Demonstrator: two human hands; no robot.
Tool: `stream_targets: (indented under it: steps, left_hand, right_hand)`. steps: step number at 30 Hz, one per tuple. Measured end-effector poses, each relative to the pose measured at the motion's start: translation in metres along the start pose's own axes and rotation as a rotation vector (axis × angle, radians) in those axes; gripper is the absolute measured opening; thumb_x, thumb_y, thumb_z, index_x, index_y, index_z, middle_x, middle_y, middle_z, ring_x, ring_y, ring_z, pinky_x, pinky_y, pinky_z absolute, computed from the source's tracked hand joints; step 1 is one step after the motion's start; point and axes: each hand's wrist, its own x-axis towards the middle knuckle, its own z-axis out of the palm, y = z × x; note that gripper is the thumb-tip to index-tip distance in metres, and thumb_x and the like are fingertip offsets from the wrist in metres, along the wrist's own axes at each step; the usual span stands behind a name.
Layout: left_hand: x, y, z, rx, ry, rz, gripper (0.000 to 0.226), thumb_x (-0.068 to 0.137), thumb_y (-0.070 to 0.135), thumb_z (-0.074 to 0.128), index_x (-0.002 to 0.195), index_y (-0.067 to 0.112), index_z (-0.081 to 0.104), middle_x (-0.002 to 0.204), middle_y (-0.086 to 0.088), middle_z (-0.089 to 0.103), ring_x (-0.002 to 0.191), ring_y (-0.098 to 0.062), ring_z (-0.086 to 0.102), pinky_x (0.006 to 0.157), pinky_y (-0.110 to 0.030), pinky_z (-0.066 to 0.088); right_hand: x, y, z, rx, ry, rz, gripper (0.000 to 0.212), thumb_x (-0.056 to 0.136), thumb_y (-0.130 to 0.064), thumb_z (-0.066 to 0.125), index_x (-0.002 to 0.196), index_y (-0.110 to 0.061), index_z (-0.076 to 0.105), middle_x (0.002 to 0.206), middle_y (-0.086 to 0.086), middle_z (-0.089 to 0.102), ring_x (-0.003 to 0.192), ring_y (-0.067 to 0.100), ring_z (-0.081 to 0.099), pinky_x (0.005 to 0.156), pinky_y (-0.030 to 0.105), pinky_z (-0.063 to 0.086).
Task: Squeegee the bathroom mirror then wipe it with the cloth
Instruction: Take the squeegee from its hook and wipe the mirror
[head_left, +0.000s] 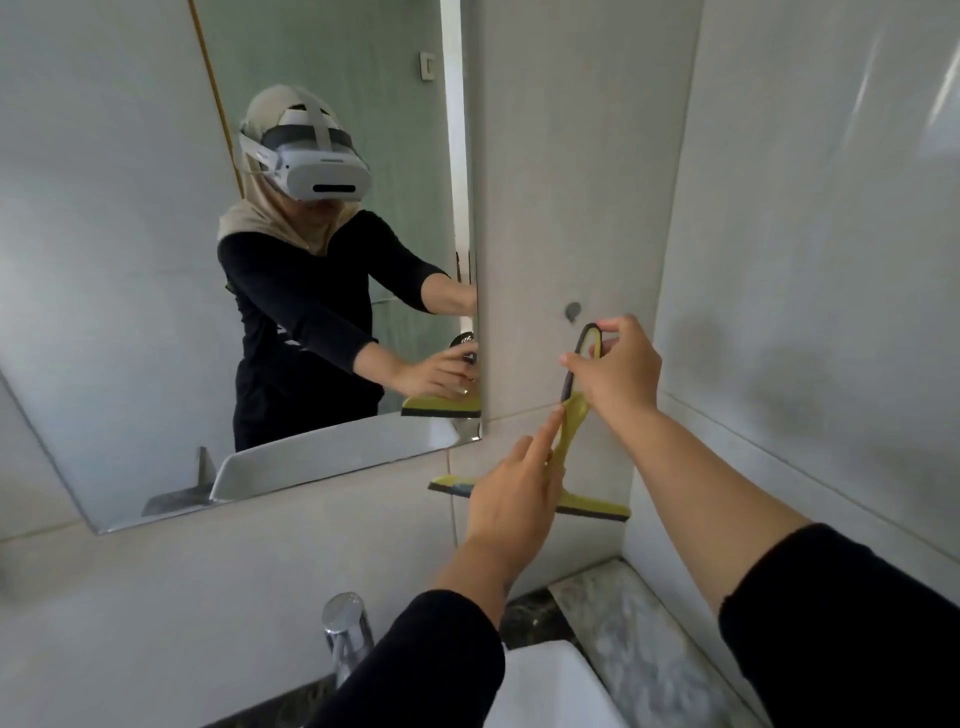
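On my left the mirror (156, 322) hangs on the tiled wall (545, 182), its right edge just beside the squeegee (571, 426). I see the squeegee against the wall with its long axis roughly upright: the looped handle points up and leans slightly right, and the blade bar lies crosswise at the bottom, sloping down to the right. My left hand (511, 499) covers the middle of the blade, index finger stretched up along the yellow neck, the other fingers loosely curled. My right hand (615, 371) pinches the dark handle loop between thumb and fingertips. A small wall hook (573, 310) sits just above the loop. Below, the chrome tap (345, 631) and white basin (550, 686) lie under my sleeves.
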Motion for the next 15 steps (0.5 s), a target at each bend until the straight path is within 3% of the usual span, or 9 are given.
stream_targets:
  steps: [3, 8, 15]
  left_hand:
    - [0.016, -0.002, 0.016, -0.05, -0.107, -0.016, 0.07, 0.096, 0.024, 0.043, 0.149, 0.038, 0.0, 0.125, -0.004, 0.048, 0.097, -0.029, 0.059, 0.074, -0.047, 0.052]
    - [0.05, -0.01, 0.035, -0.082, -0.206, -0.032, 0.085, 0.092, 0.018, 0.048, 0.147, 0.035, -0.015, 0.134, -0.004, 0.039, 0.096, -0.032, 0.055, 0.064, -0.04, 0.045]
    - [0.064, -0.023, 0.051, -0.135, -0.292, -0.097, 0.096, 0.088, 0.022, 0.055, 0.145, 0.033, -0.022, 0.141, -0.006, 0.033, 0.107, -0.032, 0.055, 0.083, -0.043, 0.049]
  right_hand:
    - [0.02, 0.012, 0.011, 0.021, 0.009, -0.017, 0.039, 0.073, -0.014, 0.079, 0.107, -0.013, 0.061, 0.085, 0.001, 0.059, 0.076, 0.015, 0.055, 0.066, 0.016, 0.035]
    - [0.055, 0.022, 0.033, 0.078, 0.045, -0.047, 0.038, 0.069, -0.012, 0.082, 0.102, -0.015, 0.065, 0.086, -0.001, 0.06, 0.08, 0.017, 0.059, 0.076, 0.027, 0.047]
    - [0.066, 0.04, 0.052, 0.112, 0.095, -0.077, 0.036, 0.068, -0.008, 0.081, 0.099, -0.014, 0.065, 0.084, -0.001, 0.062, 0.074, 0.013, 0.056, 0.069, 0.019, 0.041]
